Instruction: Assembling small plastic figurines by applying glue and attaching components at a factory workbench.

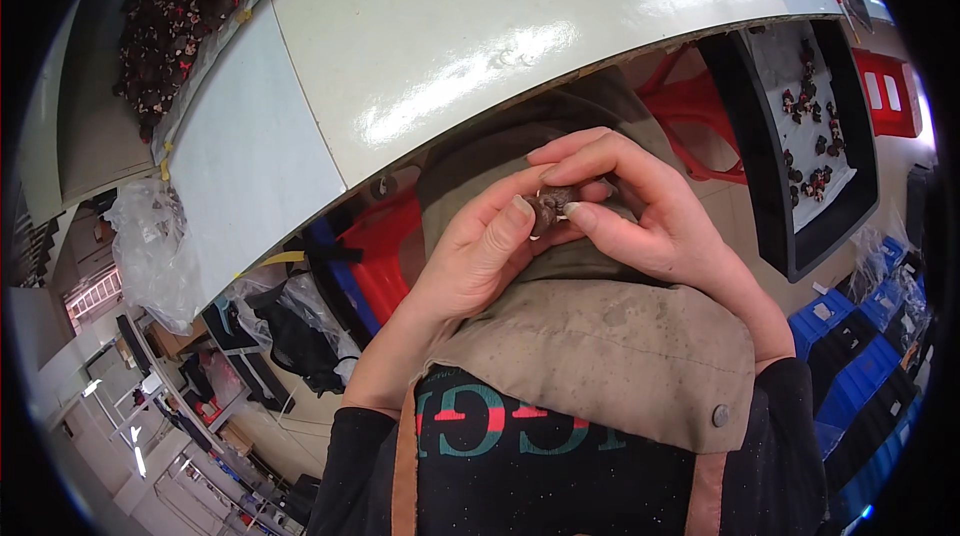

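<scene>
Small figure [551,206]: dark brown. Apron [590,336]: khaki, stained. Table [450,26]: glossy cream-white. Tray [770,186]: black with white liner. Stool [385,256]: red. Crates [850,376]: blue. Sleeves [350,476]: black.

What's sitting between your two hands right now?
In the head view, a small dark brown figurine piece is pinched between the left hand and right hand above the tan apron.

Clear plastic bags [150,246] hang at the table's left edge – crumpled
</scene>
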A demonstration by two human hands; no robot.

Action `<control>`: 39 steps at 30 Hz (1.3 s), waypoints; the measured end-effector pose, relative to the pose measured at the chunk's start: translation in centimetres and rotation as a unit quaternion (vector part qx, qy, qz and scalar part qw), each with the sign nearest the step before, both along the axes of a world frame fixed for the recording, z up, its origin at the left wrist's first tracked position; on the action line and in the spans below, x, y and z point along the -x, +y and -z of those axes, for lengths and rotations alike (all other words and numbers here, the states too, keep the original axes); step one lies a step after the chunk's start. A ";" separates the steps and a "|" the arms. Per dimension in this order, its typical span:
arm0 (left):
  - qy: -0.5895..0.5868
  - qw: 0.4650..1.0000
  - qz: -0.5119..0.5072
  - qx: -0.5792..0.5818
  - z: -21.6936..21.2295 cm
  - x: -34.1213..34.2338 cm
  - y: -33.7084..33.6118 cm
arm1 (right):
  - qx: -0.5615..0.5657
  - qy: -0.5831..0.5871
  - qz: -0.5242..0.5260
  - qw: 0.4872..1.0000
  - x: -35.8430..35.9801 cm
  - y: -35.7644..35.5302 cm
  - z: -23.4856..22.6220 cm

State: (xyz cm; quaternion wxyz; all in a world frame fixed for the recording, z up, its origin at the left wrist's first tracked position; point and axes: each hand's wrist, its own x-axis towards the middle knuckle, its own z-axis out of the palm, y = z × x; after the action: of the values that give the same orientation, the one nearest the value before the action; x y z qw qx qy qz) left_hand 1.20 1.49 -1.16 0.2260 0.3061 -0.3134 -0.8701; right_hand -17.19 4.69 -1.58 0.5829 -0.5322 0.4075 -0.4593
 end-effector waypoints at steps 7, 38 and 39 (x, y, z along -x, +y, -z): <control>0.020 0.999 0.014 0.049 1.0 -1.0 0.1 | 0.024 0.047 -0.011 0.999 0.8 0.5 -0.2; -0.180 0.911 -0.028 0.370 0.6 0.0 0.4 | 0.021 0.104 0.070 0.992 0.4 2.0 2.0; -0.179 0.911 -0.036 0.369 0.6 0.0 0.5 | 0.020 0.102 0.072 0.992 0.4 2.0 2.0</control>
State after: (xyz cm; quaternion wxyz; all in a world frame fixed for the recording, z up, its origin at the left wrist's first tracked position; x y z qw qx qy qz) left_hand 1.21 1.95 -1.78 0.2939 0.3624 -0.6360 -0.6147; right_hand -17.60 6.72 -3.59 0.4928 -0.5569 0.4931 -0.4516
